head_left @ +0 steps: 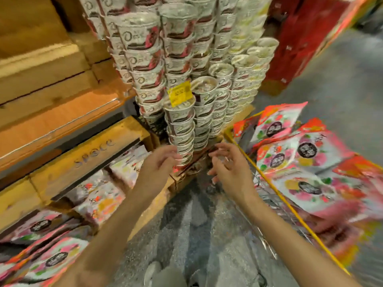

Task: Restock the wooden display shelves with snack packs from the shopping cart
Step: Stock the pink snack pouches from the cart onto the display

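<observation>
Wooden display shelves (87, 154) of pale, stepped planks run along the left, and their lowest tier already carries glossy red-and-white snack packs (53, 251) printed with pink fruit and a dark round label, lying flat and overlapping so the fronts face up. More of the same snack packs (298, 162) are heaped loosely in the yellow-rimmed wire shopping cart (288, 206) on the right, near enough to reach without stepping. Between the two, a tall tower of white-and-red lidded cups (182, 65) with a yellow price tag (179, 93) stands on a wooden base. Both hands hang in the gap over the grey speckled floor (196, 235), just in front of the cup tower's foot. The left hand (159, 162) has its fingers loosely curled around nothing; the right hand (230, 166) is spread, fingers relaxed and apart, also holding nothing. By my reading, the hands are between loads, and the right one sits closest to the cart for the next pack
</observation>
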Motion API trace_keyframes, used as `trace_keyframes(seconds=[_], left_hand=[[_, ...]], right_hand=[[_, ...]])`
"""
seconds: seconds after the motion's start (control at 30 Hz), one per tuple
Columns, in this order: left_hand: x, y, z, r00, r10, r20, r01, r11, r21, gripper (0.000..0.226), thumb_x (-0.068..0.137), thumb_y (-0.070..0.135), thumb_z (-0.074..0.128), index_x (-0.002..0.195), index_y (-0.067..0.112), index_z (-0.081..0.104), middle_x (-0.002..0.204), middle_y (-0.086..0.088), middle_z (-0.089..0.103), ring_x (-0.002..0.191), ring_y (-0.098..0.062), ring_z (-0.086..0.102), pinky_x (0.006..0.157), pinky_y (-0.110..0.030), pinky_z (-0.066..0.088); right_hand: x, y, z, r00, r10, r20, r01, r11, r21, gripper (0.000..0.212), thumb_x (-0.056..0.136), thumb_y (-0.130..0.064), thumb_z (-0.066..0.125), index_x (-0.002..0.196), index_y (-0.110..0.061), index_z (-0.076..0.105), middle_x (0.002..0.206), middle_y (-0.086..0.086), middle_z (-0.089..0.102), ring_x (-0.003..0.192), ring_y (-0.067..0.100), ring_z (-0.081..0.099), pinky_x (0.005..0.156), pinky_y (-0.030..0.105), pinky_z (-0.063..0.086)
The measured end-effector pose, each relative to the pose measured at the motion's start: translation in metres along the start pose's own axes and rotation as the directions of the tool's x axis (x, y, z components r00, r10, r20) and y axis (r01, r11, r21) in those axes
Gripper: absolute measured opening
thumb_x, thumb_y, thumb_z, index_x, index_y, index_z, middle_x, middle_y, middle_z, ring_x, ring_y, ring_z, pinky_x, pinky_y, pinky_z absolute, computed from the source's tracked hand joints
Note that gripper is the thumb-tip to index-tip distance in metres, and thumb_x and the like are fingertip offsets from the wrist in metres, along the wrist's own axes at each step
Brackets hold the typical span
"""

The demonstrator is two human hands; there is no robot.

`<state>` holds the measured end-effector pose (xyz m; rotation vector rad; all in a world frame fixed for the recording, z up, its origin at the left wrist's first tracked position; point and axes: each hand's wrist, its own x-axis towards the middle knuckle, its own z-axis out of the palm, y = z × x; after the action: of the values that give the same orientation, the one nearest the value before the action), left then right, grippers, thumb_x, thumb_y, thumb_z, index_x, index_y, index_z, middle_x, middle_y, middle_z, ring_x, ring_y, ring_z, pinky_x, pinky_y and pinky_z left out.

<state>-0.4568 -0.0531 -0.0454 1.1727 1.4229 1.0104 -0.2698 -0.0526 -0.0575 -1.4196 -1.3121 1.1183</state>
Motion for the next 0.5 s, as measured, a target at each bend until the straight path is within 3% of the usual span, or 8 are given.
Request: trace_keyframes(seconds=[0.1,0.17,0.23,0.3,0.4,0.5], left_hand=[[0.032,0.024,0.062,0.995,0.022,0.102,-0.022,1.000,0.002,0.027,0.097,0.004,0.043,0.106,0.023,0.060,0.095,0.005,0.070,0.092,-0.013,0.065,0.077,-0.027,0.051],[0.053,0.038,0.105,0.984,0.042,0.172,-0.050,0.998,0.040,0.026,0.097,0.005,0.044,0.112,0.019,0.060,0.097,0.004,0.070,0.091,-0.010,0.066,0.075,-0.025,0.051],[0.075,0.050,0.143,0.964,0.056,0.260,-0.083,0.992,0.092,0.027,0.096,0.002,0.044,0.116,0.014,0.058,0.099,0.000,0.069,0.092,-0.011,0.065,0.084,-0.032,0.051],[0.106,0.058,0.184,0.936,0.059,0.347,-0.118,0.981,0.153,0.026,0.094,0.003,0.046,0.116,0.015,0.057,0.101,-0.001,0.067,0.096,-0.015,0.063,0.091,-0.035,0.048],[0.154,0.064,0.232,0.899,0.093,0.429,-0.229,0.933,0.278,0.029,0.094,0.010,0.049,0.121,0.018,0.055,0.110,0.002,0.063,0.105,-0.014,0.059,0.096,-0.034,0.047],[0.205,0.071,0.282,0.862,0.144,0.487,-0.380,0.819,0.430,0.040,0.091,0.015,0.054,0.130,0.020,0.049,0.118,0.000,0.059,0.108,-0.018,0.056,0.094,-0.030,0.043]], right_hand=[[0.017,0.006,-0.065,0.987,-0.033,-0.157,0.024,0.998,-0.064,0.026,0.090,-0.013,0.057,0.114,-0.020,0.050,0.097,-0.005,0.064,0.063,0.012,0.063,0.058,0.034,0.054],[0.028,0.013,-0.106,0.964,-0.040,-0.262,0.013,0.994,-0.105,0.029,0.084,-0.025,0.057,0.112,-0.026,0.051,0.097,-0.007,0.065,0.069,0.018,0.065,0.063,0.038,0.055],[0.041,0.024,-0.139,0.940,-0.052,-0.337,0.017,0.994,-0.106,0.025,0.082,-0.030,0.056,0.106,-0.036,0.052,0.096,-0.009,0.065,0.070,0.027,0.065,0.063,0.044,0.056],[0.057,0.042,-0.175,0.910,-0.032,-0.413,-0.015,0.994,-0.109,0.022,0.087,-0.023,0.056,0.104,-0.035,0.051,0.097,-0.007,0.064,0.070,0.030,0.065,0.064,0.047,0.056],[0.082,0.076,-0.216,0.881,0.124,-0.457,-0.190,0.976,-0.102,0.019,0.093,-0.018,0.052,0.112,-0.022,0.049,0.102,0.003,0.060,0.073,0.027,0.066,0.067,0.051,0.055],[0.113,0.112,-0.252,0.833,0.349,-0.429,-0.404,0.914,-0.042,0.035,0.093,-0.024,0.050,0.125,-0.011,0.046,0.102,0.007,0.058,0.077,0.025,0.066,0.069,0.050,0.057]])
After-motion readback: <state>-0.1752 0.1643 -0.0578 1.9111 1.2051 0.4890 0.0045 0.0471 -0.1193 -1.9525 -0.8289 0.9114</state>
